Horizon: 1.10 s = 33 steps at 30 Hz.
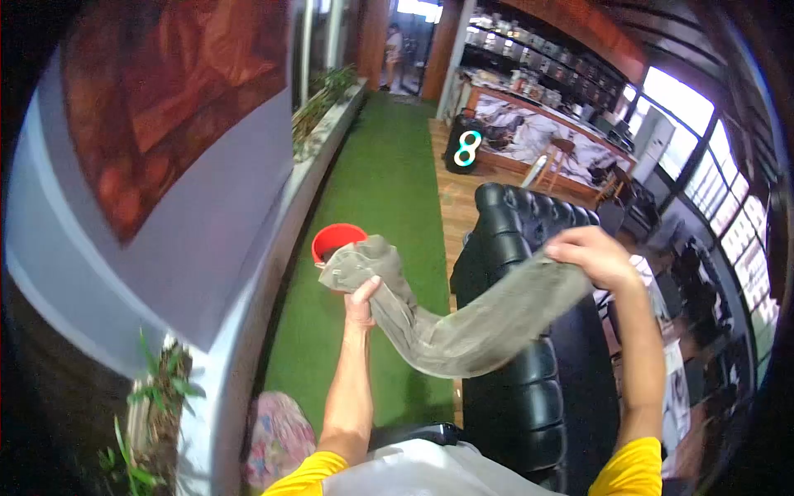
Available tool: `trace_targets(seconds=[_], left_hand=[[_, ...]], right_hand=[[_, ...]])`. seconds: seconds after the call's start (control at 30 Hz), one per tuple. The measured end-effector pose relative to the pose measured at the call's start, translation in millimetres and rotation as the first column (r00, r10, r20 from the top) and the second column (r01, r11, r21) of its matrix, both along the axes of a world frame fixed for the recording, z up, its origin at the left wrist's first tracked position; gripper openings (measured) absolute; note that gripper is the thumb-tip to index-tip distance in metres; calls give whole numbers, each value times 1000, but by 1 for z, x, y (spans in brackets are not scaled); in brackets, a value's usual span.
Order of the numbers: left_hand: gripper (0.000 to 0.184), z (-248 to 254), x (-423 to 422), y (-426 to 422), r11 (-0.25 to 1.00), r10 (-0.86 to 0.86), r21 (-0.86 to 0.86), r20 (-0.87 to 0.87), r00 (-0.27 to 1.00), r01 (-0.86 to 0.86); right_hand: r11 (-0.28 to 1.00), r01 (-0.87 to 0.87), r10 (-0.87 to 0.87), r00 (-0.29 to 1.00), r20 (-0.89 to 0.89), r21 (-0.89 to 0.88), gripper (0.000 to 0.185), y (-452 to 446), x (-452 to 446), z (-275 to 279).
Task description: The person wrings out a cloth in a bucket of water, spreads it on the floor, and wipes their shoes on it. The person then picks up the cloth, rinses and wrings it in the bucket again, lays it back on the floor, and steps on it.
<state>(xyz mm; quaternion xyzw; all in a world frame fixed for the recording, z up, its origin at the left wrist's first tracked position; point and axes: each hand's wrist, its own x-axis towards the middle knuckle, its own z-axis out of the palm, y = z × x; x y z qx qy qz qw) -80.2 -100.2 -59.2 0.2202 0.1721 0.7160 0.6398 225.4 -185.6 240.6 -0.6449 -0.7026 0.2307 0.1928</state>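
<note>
A grey-brown cloth (463,335) sags between my two hands in front of my body. My left hand (361,304) is closed around its bunched left end, with the thumb on top. Its far right end is pinched in my right hand (594,255), raised over the black sofa. Just beyond the cloth's left end, a red bucket (340,237) stands on the green carpet; the cloth hides part of it, and what is inside looks dark and unclear.
A black tufted leather sofa (529,397) runs along my right. On the left are a planter ledge (217,388) and a patterned bundle (279,438). Green carpet (389,157) leads to a doorway with a person (394,54). A speaker (465,147) stands near the marble-front counter (529,136).
</note>
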Motion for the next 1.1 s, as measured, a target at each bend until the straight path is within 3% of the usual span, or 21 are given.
trace_targets(seconds=[0.13, 0.17, 0.23, 0.27, 0.33, 0.37, 0.4, 0.43, 0.5, 0.53, 0.57, 0.63, 0.7, 0.73, 0.77, 0.83, 0.9, 0.93, 0.97, 1.03, 1.1], left_hand=[[54, 36, 46, 41, 983, 82, 182, -459, 885, 4], [56, 67, 53, 37, 969, 71, 235, -577, 814, 82], [56, 80, 60, 54, 912, 178, 364, -768, 615, 190], [64, 88, 58, 64, 912, 29, 285, -762, 647, 295], [74, 87, 55, 90, 899, 12, 261, -817, 577, 351], [79, 84, 53, 105, 894, 8, 249, -840, 542, 372], [94, 78, 54, 121, 906, 23, 211, -891, 454, 368], [104, 80, 55, 138, 862, 156, 324, -901, 404, 389], [114, 80, 50, 168, 845, 480, 486, -873, 83, 222], [107, 83, 50, 181, 853, 494, 498, -867, 70, 153], [91, 87, 50, 190, 888, 447, 455, -889, 103, 74], [78, 63, 45, 235, 879, 436, 471, -860, 265, 79], [66, 65, 50, 261, 901, 418, 433, -873, 251, 7], [64, 68, 51, 272, 931, 352, 364, -891, 287, -11], [62, 72, 52, 285, 952, 295, 304, -898, 327, -25], [56, 75, 62, 311, 948, 309, 312, -863, 400, -60], [53, 82, 80, 328, 966, 254, 251, -878, 407, -60], [55, 80, 84, 340, 969, 243, 242, -879, 409, -55], [60, 80, 89, 351, 976, 205, 213, -841, 500, -41], [60, 80, 87, 368, 916, 394, 392, -919, 3, -88], [81, 74, 84, 382, 975, 158, 127, -973, 166, -182]], right_hand=[[999, 14, -27, 943, -331, -39, 34, 105, -45, -90], [997, 34, -64, 889, -453, -75, 32, 131, -56, -113], [995, 60, -95, 721, -687, -74, 27, 178, -72, -149], [993, 50, -111, 629, -769, -103, 26, 189, -74, -152], [987, 1, -144, 422, -895, -159, 23, 215, -80, -160], [986, -5, -149, 393, -907, -164, 22, 234, -85, -174], [987, -21, -129, 488, -863, -159, 22, 243, -92, -176], [988, -37, -102, 579, -809, -151, 23, 252, -98, -177], [985, -52, -97, 616, -782, -163, 24, 275, -110, -183], [983, -111, -52, 596, -802, -147, 30, 291, -111, -191], [962, -259, 50, 463, -885, -81, 32, 309, -109, -204], [895, -447, 272, 546, -793, 0, 33, 330, -96, -185], [899, -436, 268, 611, -745, -35, 37, 355, -73, -162], [920, -386, 353, 750, -560, 62, 42, 370, -59, -157], [848, -301, 394, 909, -138, 437, 57, 392, -43, -178], [937, -292, 338, 622, -706, 191, 70, 430, -43, -190], [843, -521, 265, 184, -946, 135, 74, 453, -73, -207], [890, -454, 122, 155, -980, 39, 55, 460, -76, -201], [900, -434, 106, 125, -987, 42, 49, 478, -79, -210], [926, -376, 69, 60, -996, 42, 35, 512, -87, -236], [963, -263, 9, 230, -973, -54, 20, 527, -86, -232]])
